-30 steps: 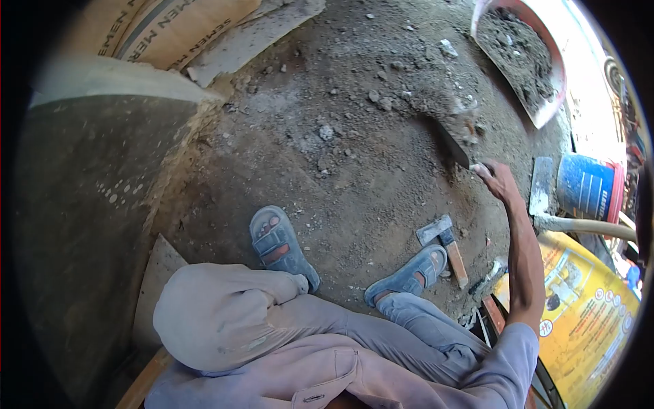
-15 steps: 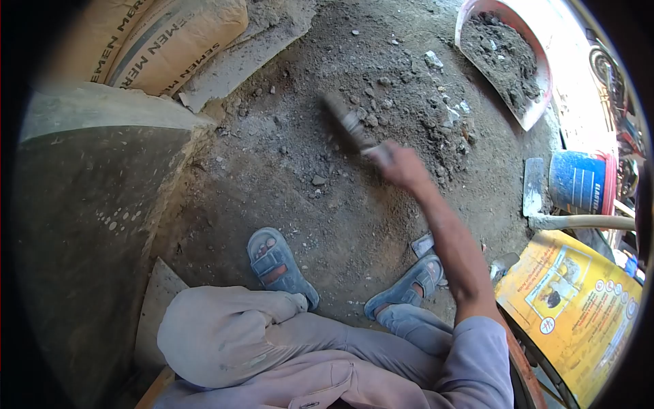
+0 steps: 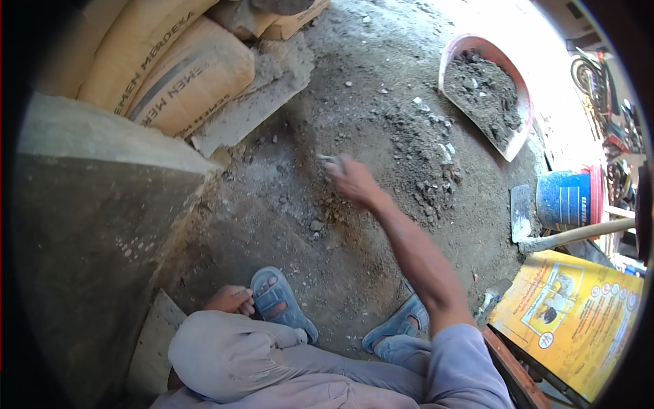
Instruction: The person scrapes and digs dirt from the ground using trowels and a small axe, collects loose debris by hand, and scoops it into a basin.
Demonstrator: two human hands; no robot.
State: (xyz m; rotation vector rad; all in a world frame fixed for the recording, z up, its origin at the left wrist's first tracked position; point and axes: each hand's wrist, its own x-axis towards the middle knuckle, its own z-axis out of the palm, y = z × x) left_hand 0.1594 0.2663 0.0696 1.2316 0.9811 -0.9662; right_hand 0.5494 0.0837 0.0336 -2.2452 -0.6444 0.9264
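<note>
My right hand is stretched forward over the dirt ground, its fingers wrapped round the handle of a trowel; the blade is mostly hidden or blurred. Just right of it lies a low heap of loose grey rubble with pale chips. My left hand rests beside my left knee, next to the sandal, with its fingers curled; whether it holds anything is hidden. A red-rimmed scoop full of grey debris lies at the upper right.
Cement bags are stacked at the upper left above a concrete block. On the right are a blue bucket, a shovel with a wooden handle, a yellow printed sheet and a small trowel.
My right hand has swept left across the ground with the trowel, away from the scoop. My left hand has come into view beside my knee. The view has shifted, showing more of the bags.
</note>
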